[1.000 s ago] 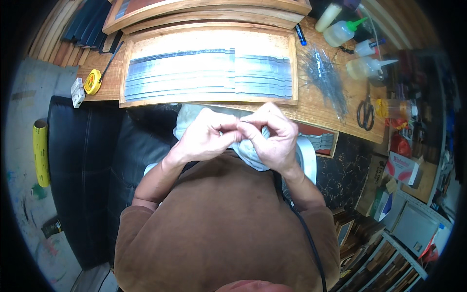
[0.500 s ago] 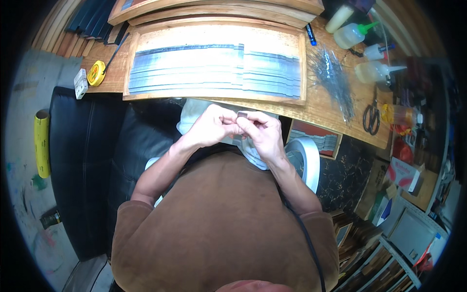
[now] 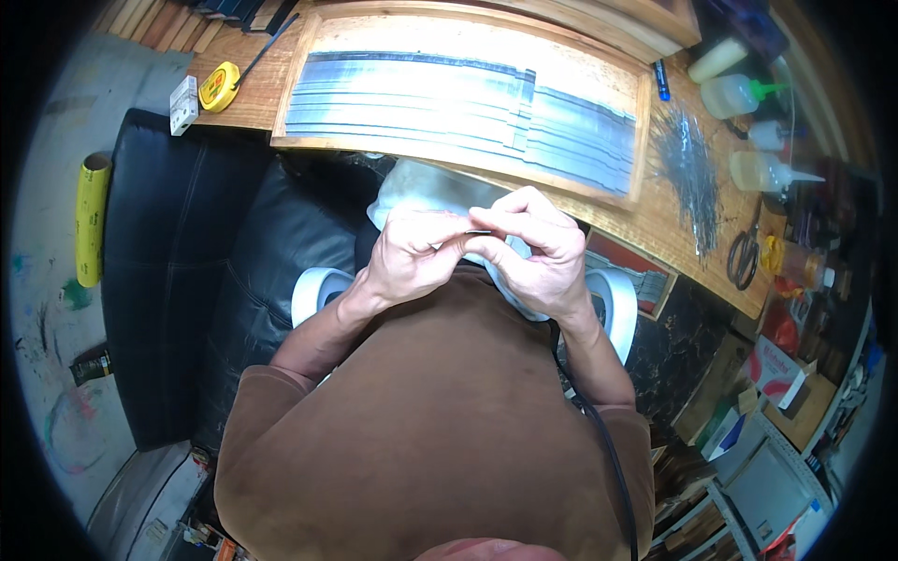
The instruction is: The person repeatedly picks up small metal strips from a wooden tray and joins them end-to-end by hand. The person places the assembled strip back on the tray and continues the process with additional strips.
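Note:
In front of my chest, both hands meet at a small, thin, dark flat piece [image 3: 479, 232], now seen almost edge-on. My left hand [image 3: 414, 251] pinches one end between thumb and bent fingers. The other end sits between the thumb and fingertips of my right hand [image 3: 541, 251]. Fingers cover most of the piece, so its full shape is hidden. Beyond the hands, a shallow wooden tray [image 3: 296, 82] lies on the workbench, with rows of thin grey-blue strips [image 3: 402, 98] inside. A pale cloth [image 3: 426, 187] hangs over my lap beneath the hands.
On the wooden bench [image 3: 245, 98] lie a yellow tape measure [image 3: 221, 86], a bundle of thin wires [image 3: 690, 173], scissors [image 3: 745, 254], a blue marker [image 3: 662, 80] and squeeze bottles [image 3: 734, 95]. A black sofa [image 3: 178, 271] stands at left, near a yellow roll [image 3: 92, 220].
The view has turned, shifting the bench up and to the right. Both hands have changed their hold slightly, and the dark piece has tipped from showing its face to nearly edge-on.

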`<state>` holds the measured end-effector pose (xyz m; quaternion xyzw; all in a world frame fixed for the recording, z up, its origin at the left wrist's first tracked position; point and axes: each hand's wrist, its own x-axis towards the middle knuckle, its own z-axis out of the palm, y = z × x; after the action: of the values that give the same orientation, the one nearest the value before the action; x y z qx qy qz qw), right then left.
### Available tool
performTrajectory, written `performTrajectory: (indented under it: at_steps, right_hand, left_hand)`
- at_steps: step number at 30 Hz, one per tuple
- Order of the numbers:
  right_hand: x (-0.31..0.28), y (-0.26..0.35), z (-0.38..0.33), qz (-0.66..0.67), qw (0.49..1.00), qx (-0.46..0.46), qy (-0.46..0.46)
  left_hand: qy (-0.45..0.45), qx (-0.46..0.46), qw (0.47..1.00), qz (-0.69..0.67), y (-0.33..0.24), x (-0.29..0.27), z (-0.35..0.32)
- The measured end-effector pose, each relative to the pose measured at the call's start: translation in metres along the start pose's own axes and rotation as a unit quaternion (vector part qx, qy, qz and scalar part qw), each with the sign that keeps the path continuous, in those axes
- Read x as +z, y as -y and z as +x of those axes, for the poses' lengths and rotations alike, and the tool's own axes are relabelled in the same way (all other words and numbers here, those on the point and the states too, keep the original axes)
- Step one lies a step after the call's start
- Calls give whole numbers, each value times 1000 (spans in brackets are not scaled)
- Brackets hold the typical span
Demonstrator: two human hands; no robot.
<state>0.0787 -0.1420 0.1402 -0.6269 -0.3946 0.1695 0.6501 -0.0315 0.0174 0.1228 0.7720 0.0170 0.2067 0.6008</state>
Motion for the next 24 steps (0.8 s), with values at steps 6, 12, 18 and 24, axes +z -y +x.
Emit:
performTrajectory:
  at_steps: [6, 12, 18, 24]
  right_hand:
    - [-6, -3, -2, 19, 998, 47, 27]
    - [-5, -7, -5, 76, 991, 102, 31]
    - [-5, -12, -6, 71, 993, 84, 42]
    - [-5, -11, -6, 70, 993, 88, 46]
  left_hand:
    - [71, -62, 995, -13, 2, -9, -6]
    - [64, -72, 995, -22, 4, -5, -10]
    - [85, -63, 994, 19, 2, -9, -9]
    - [55, -27, 998, 14, 9, -4, -13]
